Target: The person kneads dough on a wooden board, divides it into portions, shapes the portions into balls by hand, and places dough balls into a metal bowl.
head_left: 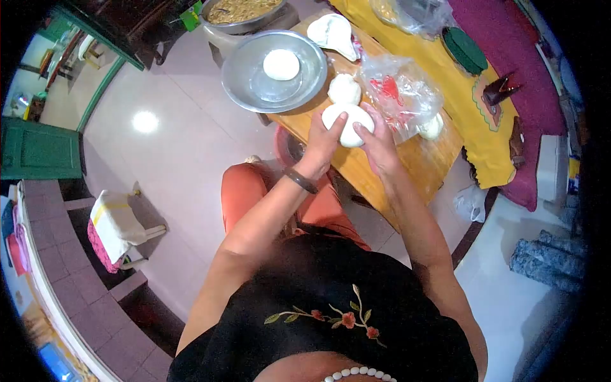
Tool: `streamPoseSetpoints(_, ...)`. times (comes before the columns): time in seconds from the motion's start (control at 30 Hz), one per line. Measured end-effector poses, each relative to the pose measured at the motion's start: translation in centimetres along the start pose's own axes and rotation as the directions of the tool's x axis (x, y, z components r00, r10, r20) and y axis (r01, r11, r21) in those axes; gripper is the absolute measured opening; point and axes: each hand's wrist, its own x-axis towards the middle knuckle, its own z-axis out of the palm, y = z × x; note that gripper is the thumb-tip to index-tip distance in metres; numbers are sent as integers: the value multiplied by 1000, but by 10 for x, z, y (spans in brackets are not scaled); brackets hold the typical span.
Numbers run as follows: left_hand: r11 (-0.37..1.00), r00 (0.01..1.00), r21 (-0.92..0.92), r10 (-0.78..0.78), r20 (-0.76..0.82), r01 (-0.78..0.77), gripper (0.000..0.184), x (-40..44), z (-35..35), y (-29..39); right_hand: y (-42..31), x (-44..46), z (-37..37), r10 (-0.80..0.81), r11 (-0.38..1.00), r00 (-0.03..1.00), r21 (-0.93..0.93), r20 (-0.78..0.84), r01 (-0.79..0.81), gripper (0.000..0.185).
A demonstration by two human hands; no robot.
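Note:
A smooth white round of dough [348,129] is held between my two hands above the wooden table [414,181]. My left hand [324,139] grips its left side, thumb on top; my right hand [378,139] grips the right side the same way. Just beyond it lies a rougher lump of dough [344,89]. To the left, a metal basin [245,79] contains another round white dough piece [281,65]. A clear plastic bag with red print [401,95] lies to the right, with a white lump [431,127] partly under its edge.
A white cloth [332,33] rests at the table's far end. Beyond the basin is a pan of food [245,11]. A yellow cloth [468,130] with a green round object [464,49] lies on the right. Below the table's left edge is a pink bucket [281,145].

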Motion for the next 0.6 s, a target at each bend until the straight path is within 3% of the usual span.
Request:
streamPoseSetpoints(0.13, 995, 980, 46, 94, -178, -88, 49, 19, -24, 28, 0, 60, 28, -136, 981, 964, -108, 229, 163, 68)
streamPoseSetpoints(0.17, 992, 976, 122, 42, -214, -16, 55, 26, -34, 40, -4, 73, 41, -52, 991, 970, -104, 238, 79, 65)
streamPoseSetpoints(0.23, 970, 933, 130, 235, -271, -206, 59, 45, -59, 40, -18, 96, 68, 116, 991, 961, -102, 252, -92, 61)
streamPoseSetpoints(0.33, 892, 822, 371, 403, -401, -256, 51, 51, -85, 58, -9, 139, 90, 100, 982, 952, -182, 291, -48, 60)
streamPoseSetpoints(0.43, 959, 887, 169, 276, -371, -228, 49, 48, -107, 65, -11, 154, 107, 141, 981, 953, -165, 268, -99, 60)
streamPoseSetpoints(0.6, 928, 890, 286, 329, -317, -241, 41, 56, -113, 58, -18, 186, 123, 133, 991, 962, -17, 237, -133, 52)
